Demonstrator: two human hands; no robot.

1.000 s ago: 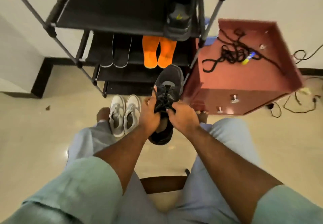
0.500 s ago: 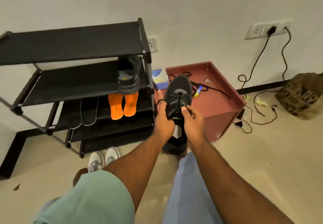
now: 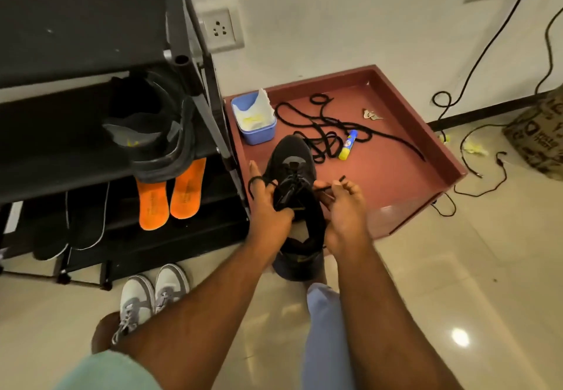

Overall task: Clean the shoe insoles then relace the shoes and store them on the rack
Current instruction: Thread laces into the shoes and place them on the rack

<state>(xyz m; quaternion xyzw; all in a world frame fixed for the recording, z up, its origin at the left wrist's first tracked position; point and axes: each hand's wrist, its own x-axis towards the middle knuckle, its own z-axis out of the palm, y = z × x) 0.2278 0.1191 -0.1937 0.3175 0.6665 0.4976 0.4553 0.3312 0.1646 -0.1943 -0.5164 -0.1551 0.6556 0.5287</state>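
Observation:
I hold a black shoe (image 3: 292,158) up in front of me, toe pointing away. My left hand (image 3: 268,211) grips its left side at the tongue, with a loop of black lace round the fingers. My right hand (image 3: 344,216) pinches the other lace end on the shoe's right side. A second black shoe (image 3: 152,134) stands on the middle shelf of the black rack (image 3: 91,33). Two orange insoles (image 3: 170,198) and two dark insoles (image 3: 70,225) lean on a lower shelf. A loose black lace (image 3: 323,127) lies on the red cabinet top (image 3: 396,158).
A blue tub (image 3: 259,137) and a blue-yellow tube (image 3: 348,145) sit on the cabinet top. A pair of grey-white sneakers (image 3: 152,295) stands on the tiled floor by the rack. Black cables (image 3: 475,134) trail from a wall socket at right, near a brown bag (image 3: 539,137).
The view has swung up and closer to the rack and cabinet. The shoe has risen with both hands, and my right hand has pulled a lace end out to the right.

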